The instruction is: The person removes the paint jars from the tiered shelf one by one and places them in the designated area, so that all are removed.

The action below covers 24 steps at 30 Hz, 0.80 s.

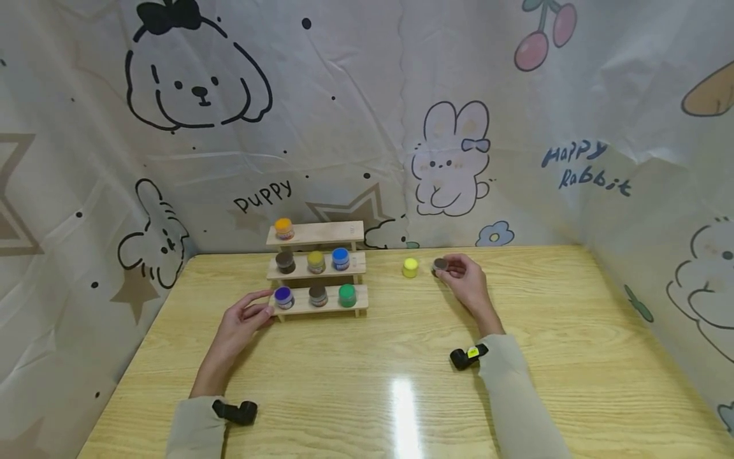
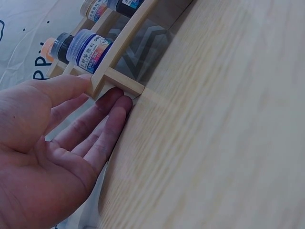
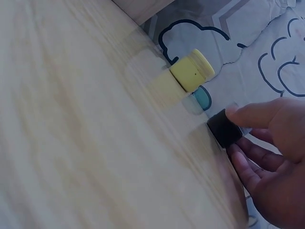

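Note:
A three-tier wooden display stand [image 1: 360, 294] carries small paint jars. On the lowest tier are a purple jar [image 1: 283, 297], a dark brown jar [image 1: 318, 295] and a green jar [image 1: 347, 295]. My left hand [image 1: 243, 324] holds the stand's lower left end, thumb at the plank's corner and fingers beside the leg [image 2: 125, 82]. Right of the stand, my right hand [image 1: 467, 284] pinches a black paint jar [image 3: 223, 129] between thumb and fingers, at the tabletop. A yellow jar [image 1: 410, 268] stands just left of that hand.
The middle tier bears a black jar [image 1: 285, 262], an olive-yellow jar [image 1: 316, 261] and a blue jar [image 1: 341, 259]. An orange jar [image 1: 283, 229] sits at the top tier's left end. Behind the wooden table [image 1: 344, 382] hangs a printed cloth [image 1: 344, 127].

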{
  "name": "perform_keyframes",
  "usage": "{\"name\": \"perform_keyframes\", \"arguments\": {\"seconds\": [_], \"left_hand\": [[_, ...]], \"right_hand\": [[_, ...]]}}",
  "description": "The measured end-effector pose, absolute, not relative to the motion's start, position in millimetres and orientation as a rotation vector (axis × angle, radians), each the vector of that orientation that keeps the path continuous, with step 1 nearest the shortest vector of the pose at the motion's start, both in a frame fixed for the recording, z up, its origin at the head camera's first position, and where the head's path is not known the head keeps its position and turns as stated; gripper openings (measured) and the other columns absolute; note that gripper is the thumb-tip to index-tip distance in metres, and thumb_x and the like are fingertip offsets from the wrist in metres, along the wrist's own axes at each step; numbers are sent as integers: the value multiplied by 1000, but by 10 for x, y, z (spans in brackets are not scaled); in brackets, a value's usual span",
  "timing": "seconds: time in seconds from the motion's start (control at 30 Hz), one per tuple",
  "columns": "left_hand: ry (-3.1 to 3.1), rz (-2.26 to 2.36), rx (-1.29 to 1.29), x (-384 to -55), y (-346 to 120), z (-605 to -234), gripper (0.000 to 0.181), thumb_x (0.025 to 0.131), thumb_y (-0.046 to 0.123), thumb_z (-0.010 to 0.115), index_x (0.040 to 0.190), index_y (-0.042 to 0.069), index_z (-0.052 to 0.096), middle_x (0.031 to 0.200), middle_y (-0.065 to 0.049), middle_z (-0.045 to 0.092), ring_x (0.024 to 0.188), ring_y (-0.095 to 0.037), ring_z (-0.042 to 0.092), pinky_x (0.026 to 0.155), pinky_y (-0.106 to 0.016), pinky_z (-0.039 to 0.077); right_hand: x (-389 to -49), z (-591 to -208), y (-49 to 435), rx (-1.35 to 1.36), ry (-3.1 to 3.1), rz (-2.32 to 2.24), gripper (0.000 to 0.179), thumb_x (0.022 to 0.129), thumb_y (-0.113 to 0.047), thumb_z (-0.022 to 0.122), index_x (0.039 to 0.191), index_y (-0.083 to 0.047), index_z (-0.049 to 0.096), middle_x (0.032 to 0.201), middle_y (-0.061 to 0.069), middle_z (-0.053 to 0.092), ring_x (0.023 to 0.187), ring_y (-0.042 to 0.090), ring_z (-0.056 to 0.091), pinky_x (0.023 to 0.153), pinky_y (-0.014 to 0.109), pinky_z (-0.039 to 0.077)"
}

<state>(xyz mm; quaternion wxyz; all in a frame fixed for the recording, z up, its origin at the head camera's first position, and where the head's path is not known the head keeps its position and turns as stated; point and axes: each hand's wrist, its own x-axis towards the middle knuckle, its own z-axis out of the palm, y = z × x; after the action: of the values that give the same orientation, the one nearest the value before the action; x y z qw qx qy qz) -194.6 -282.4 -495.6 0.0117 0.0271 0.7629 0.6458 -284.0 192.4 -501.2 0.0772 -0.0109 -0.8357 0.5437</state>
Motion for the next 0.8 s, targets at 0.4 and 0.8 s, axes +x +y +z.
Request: {"name": "perform_keyframes", "arguments": {"seconds": [0.4,0.8], "left_hand": [[2372,2005,99,-1940,-2833,-4930,48,104,9,62,148,-3,49,123,-28,67,100,-14,72,91,-29,60],[2365,2022,119,-1948,-2839,-4954,48,103,9,63,147,-5,50,118,-20,71,98,-15,73,90,-31,61]], "right_hand": [[-2813,-4878,2018,20,-2387,1691,45,96,-14,75,134,5,60,133,21,62,124,35,58,106,42,52],[-2731,-4545,1709,238,-2321,1695,36,97,-9,72,128,7,63,130,26,63,123,39,59,108,51,50]]}}
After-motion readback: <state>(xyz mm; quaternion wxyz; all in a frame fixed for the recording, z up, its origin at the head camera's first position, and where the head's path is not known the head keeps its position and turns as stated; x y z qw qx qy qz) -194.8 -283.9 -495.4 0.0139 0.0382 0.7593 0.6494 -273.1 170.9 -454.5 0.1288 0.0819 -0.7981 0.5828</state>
